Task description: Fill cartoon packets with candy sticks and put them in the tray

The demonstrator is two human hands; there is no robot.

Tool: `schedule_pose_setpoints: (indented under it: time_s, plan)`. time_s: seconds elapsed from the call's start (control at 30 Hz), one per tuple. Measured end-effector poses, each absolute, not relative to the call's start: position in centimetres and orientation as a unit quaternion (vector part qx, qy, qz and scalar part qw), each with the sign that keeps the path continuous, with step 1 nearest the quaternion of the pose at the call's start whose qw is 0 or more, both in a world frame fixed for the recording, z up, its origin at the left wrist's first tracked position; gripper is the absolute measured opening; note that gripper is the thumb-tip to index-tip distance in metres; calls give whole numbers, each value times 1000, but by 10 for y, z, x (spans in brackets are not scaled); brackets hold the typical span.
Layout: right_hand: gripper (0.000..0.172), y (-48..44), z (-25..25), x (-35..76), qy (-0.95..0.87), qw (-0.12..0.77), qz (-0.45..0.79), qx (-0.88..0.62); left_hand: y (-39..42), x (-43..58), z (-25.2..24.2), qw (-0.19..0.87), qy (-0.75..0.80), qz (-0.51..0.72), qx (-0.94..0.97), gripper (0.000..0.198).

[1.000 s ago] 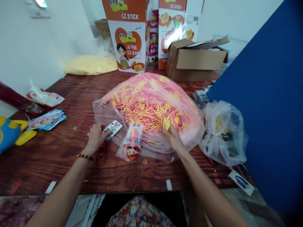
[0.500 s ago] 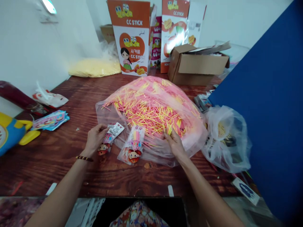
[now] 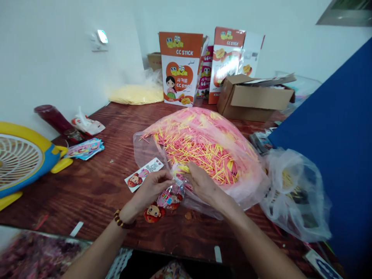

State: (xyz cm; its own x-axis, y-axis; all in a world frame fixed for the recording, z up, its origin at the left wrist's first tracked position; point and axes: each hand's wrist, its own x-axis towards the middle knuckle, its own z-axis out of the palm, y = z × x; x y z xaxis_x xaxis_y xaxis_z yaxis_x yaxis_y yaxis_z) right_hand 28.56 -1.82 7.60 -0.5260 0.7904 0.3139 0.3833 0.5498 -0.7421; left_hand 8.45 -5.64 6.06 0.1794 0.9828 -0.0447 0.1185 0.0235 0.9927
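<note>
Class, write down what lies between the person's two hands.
A cartoon-printed packet, gripped by the left hand and touching the right hand; shown in the head view.

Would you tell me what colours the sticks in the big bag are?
Pink and yellow; the sticks show best in the head view.

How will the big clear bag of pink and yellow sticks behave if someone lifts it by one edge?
The bag looks thin and wrinkled, so it would probably sag. The loose sticks inside would likely slide toward the low side. The pile is big, so it may be fairly heavy.
</note>
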Motion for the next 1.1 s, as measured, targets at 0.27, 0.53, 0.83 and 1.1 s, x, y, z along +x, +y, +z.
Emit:
schedule_pose_setpoints:
  time_s: [0.27, 0.53, 0.83, 1.1]
  plan:
    - [12, -25, 63, 285, -866, 245, 267, -345, -65, 80, 54, 562, 505, 398, 520, 24]
    - [9, -19, 57, 287, -778, 316, 416, -348, -71, 80, 54, 527, 512, 368, 570, 27]
    - [12, -28, 90, 269, -464, 576, 600, -305, -78, 87, 60, 433, 506, 409, 623, 27]
    - [13, -39, 82, 249, -488, 563, 604, -282, -78, 94, 55, 458, 498, 439, 591, 28]
